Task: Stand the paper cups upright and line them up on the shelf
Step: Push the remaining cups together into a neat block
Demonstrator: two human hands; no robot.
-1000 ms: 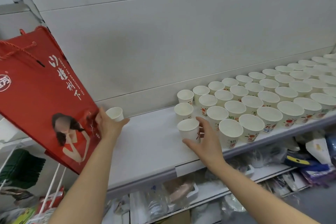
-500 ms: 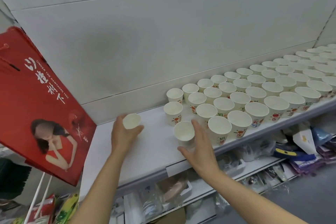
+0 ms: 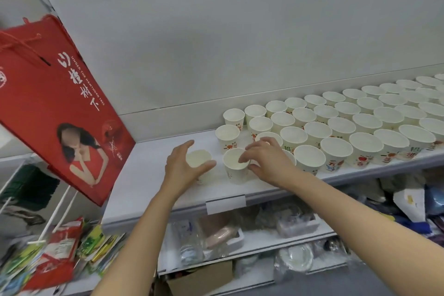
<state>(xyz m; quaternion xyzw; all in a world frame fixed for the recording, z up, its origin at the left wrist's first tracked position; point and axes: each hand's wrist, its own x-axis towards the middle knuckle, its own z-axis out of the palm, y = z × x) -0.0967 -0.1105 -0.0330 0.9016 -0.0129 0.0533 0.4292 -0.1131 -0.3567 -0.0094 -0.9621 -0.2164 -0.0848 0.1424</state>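
Lower shelves (image 3: 252, 235): nearest the viewer, under the working level; a jumble of clear packets, a white tray and a cardboard box, none of it part of the job.
Shelf (image 3: 149, 175): white, with a blank label strip on its front lip; bare at the left, filled at the right.
Left hand (image 3: 185, 166): grip curled round a paper cup (image 3: 199, 161), thumb on the far side, fingers on the near side. Cup upright, mouth up, standing at or just above the shelf, just beside the front row's last cup. Judged: held by the wall so the base can land flat.
Right hand (image 3: 266, 163): grip pinching the rim of the end cup (image 3: 236, 166), fingertips (image 3: 243, 158) over its lip, thumb on the near side. Judged: steadying or nudging it into line so the new cup has a true neighbour.
End cup: upright on the shelf, front row, leftmost placed; touching or nearly touching the cup behind the right hand, which was partly hidden.
Cup rows (image 3: 341, 125): three rows deep, running away to the right, all upright, rims close together; printed red and green motifs on the walls. Back row sat against the rear panel.
Progress, judged: most cups ranked; the rows advance leftward one cup at a time.
Red gift bag (image 3: 55, 103): far left, hanging tilted beside the shelf's end; possibly the cup supply, but its contents were not visible.
Back wall (image 3: 240, 43): plain grey-white panels.
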